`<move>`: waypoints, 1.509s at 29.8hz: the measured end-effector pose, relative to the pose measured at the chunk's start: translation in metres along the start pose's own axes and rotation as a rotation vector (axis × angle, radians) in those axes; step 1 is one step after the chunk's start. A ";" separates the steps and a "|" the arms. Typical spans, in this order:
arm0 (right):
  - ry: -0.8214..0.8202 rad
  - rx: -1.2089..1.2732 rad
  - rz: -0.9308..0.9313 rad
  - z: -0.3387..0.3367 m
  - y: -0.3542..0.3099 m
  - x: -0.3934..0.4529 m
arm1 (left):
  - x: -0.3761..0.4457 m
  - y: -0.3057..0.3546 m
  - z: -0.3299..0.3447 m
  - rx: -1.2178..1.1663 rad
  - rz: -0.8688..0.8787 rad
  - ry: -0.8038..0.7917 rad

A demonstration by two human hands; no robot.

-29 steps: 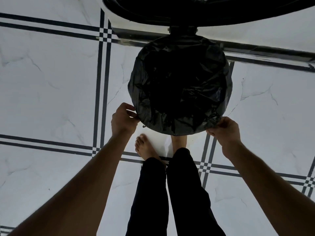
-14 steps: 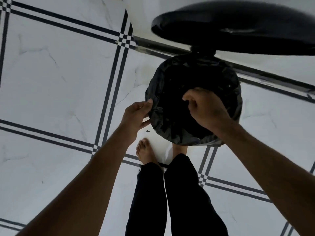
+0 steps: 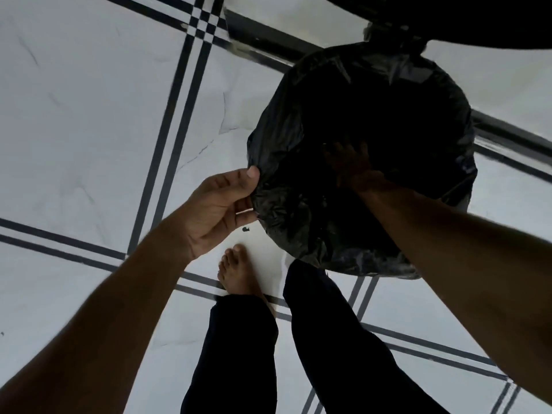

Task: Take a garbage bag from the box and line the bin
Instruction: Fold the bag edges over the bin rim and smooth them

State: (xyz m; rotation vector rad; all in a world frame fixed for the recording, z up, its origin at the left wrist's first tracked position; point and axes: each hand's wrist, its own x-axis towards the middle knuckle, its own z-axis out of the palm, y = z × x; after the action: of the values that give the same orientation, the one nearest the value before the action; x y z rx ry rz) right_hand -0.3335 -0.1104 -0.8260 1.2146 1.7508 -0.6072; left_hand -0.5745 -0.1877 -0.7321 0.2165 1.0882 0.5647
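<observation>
A black garbage bag (image 3: 298, 121) is draped over the round bin's rim and hangs into it, hiding the bin's own wall. The bin's black lid (image 3: 478, 19) stands open at the top right. My left hand (image 3: 218, 207) is at the bin's left rim, thumb on top of the bag's folded edge and fingers under it. My right hand (image 3: 352, 165) is down inside the bag with its fingers spread flat against the plastic. No box is in view.
White floor tiles with dark stripe lines (image 3: 185, 94) surround the bin. My bare foot (image 3: 239, 273) and dark trouser legs (image 3: 328, 339) stand right in front of it. A small dark scrap (image 3: 245, 229) lies on the floor by my left hand.
My right hand left the right rim, passed over the bin and now reaches down inside the bag. My left hand stayed at the left rim. The view shifted left and closer.
</observation>
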 end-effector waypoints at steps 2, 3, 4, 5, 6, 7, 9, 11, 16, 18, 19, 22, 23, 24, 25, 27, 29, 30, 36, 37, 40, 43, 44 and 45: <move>-0.011 -0.022 0.015 0.008 0.003 0.004 | -0.001 -0.002 0.001 -0.004 0.004 0.003; -0.001 -0.044 0.020 0.012 0.004 0.007 | -0.001 -0.001 0.000 0.003 0.011 -0.001; 0.012 -0.065 0.025 0.016 0.003 0.011 | 0.000 0.001 -0.002 0.017 0.023 -0.005; 0.024 -0.080 0.032 0.019 0.003 0.014 | 0.000 0.003 -0.005 0.030 0.034 -0.010; 0.029 -0.098 0.046 0.023 0.002 0.014 | 0.001 0.005 -0.005 0.035 0.038 -0.014; 0.035 -0.117 0.054 0.027 0.003 0.016 | 0.001 0.005 -0.006 0.037 0.043 -0.014; 0.032 -0.142 0.061 0.036 0.004 0.017 | 0.003 0.001 -0.007 0.050 0.051 -0.008; 0.021 -0.155 0.076 0.040 0.005 0.018 | 0.002 0.001 -0.007 0.057 0.061 0.017; 0.043 0.065 0.104 0.020 0.001 -0.001 | -0.008 0.007 -0.004 0.044 0.087 0.159; 0.133 0.230 0.084 0.010 0.003 -0.014 | -0.015 0.010 0.004 0.021 0.081 0.188; 0.171 0.387 0.083 0.004 0.004 -0.020 | -0.018 0.013 0.008 0.022 0.078 0.207; 0.197 0.888 0.110 -0.007 -0.002 -0.023 | -0.021 0.020 0.014 0.022 0.074 0.253; 0.207 1.009 0.107 -0.006 -0.004 -0.021 | -0.021 0.021 0.015 0.016 0.071 0.261; 0.213 1.027 0.099 -0.007 -0.006 -0.020 | -0.021 0.022 0.016 0.010 0.069 0.264; 0.246 0.995 0.084 -0.005 -0.008 -0.022 | -0.021 0.022 0.016 0.007 0.069 0.261; 0.354 0.860 0.050 -0.001 -0.010 -0.019 | -0.020 0.022 0.016 0.010 0.072 0.244; 0.389 0.796 -0.002 0.002 -0.018 -0.012 | -0.017 0.019 0.011 0.019 0.082 0.226; 0.342 0.754 0.008 -0.001 -0.022 -0.007 | -0.016 0.019 0.008 0.017 0.087 0.215; 0.215 0.458 0.000 -0.005 -0.041 0.016 | -0.007 0.012 -0.003 0.022 0.083 0.125; 0.188 0.426 0.007 -0.002 -0.045 0.019 | -0.006 0.012 -0.005 0.026 0.087 0.113; 0.151 0.371 0.038 0.016 -0.054 0.033 | -0.002 0.010 -0.008 0.024 0.101 0.097; 0.125 0.382 0.042 0.028 -0.054 0.036 | -0.002 0.007 -0.008 0.013 0.107 0.089; 0.118 0.361 0.044 0.030 -0.052 0.036 | -0.002 0.006 -0.009 0.020 0.108 0.090; 0.108 0.341 0.046 0.032 -0.048 0.035 | -0.002 0.005 -0.009 0.028 0.108 0.093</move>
State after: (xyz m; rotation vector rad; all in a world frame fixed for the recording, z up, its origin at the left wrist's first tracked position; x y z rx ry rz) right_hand -0.3686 -0.1380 -0.8767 1.5417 1.7496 -0.8512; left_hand -0.5850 -0.1853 -0.7320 0.2771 1.1806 0.6618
